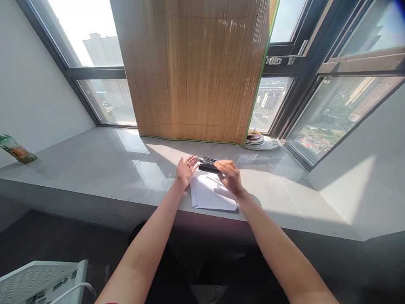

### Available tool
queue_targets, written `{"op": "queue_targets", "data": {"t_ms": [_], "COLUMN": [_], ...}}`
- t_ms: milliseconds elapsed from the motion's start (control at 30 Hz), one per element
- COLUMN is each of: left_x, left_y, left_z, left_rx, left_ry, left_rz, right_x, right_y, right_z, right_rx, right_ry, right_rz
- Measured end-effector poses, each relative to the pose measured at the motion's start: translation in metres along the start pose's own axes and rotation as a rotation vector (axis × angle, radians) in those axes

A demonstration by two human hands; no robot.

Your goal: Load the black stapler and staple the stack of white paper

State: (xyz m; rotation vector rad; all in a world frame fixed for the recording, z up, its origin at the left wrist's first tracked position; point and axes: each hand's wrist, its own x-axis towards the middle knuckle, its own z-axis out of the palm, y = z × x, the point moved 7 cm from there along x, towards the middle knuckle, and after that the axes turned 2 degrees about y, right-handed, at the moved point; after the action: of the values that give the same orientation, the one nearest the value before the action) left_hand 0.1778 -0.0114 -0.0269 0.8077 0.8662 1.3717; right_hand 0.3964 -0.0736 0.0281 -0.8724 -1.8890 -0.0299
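My right hand (230, 174) is closed around a black stapler (209, 168), gripping it by the end nearer that hand. Its slim metal upper part is swung apart from the black body. Close to the stapler's other end is my left hand (185, 171), palm turned inward, thumb and fingers apart. Its fingertips reach the tip of the stapler; whether they press on it I cannot make out. Below both hands lies a small stack of white paper (211, 196), crossed by their shadows. A few tiny staple-like bits (172, 150) rest on the sill beyond my left hand.
The pale tiled windowsill (95, 169) drops off at its front edge. A bamboo blind (196, 76) hangs down behind my hands. Stacked plates (257, 140) stand at the back right, and a green packet (17, 148) lies far left. A white perforated panel (47, 274) is at lower left.
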Motion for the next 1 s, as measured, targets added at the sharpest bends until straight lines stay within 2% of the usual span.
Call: {"op": "queue_targets", "data": {"t_ms": [100,200,267,333,433,533,633,733,833,1000], "left_x": [-0.005,-0.008,-0.008,-0.006,-0.001,0.001,0.002,0.000,-0.006,-0.019], "left_y": [-0.002,-0.005,-0.007,-0.007,-0.007,-0.003,0.005,0.012,0.018,0.018], "left_z": [0.000,0.001,0.001,-0.001,-0.007,-0.014,-0.023,-0.022,-0.007,0.021], "left_rx": [-0.125,-0.148,-0.145,-0.164,-0.225,-0.284,-0.292,-0.318,-0.364,-0.380], "left_ry": [-0.056,-0.072,-0.062,-0.033,0.043,0.080,0.123,0.082,-0.027,-0.200], "left_rz": [-0.027,-0.094,-0.118,-0.118,-0.095,-0.030,0.032,0.049,0.023,-0.091], "right_x": [-0.002,-0.003,-0.003,-0.002,0.002,0.000,-0.010,-0.019,-0.022,-0.017], "right_y": [-0.015,-0.025,-0.026,-0.021,-0.003,0.028,0.049,0.054,0.050,0.048], "right_z": [0.013,0.023,0.024,0.021,0.008,-0.003,0.003,0.016,0.026,0.030], "right_rx": [-0.034,-0.013,-0.006,-0.017,-0.030,0.056,0.246,0.448,0.525,0.375], "right_ry": [-0.115,-0.212,-0.229,-0.186,-0.011,0.131,0.085,-0.033,-0.142,-0.241], "right_rz": [-0.093,-0.139,-0.132,-0.096,0.059,0.373,0.656,0.817,0.826,0.685]}}
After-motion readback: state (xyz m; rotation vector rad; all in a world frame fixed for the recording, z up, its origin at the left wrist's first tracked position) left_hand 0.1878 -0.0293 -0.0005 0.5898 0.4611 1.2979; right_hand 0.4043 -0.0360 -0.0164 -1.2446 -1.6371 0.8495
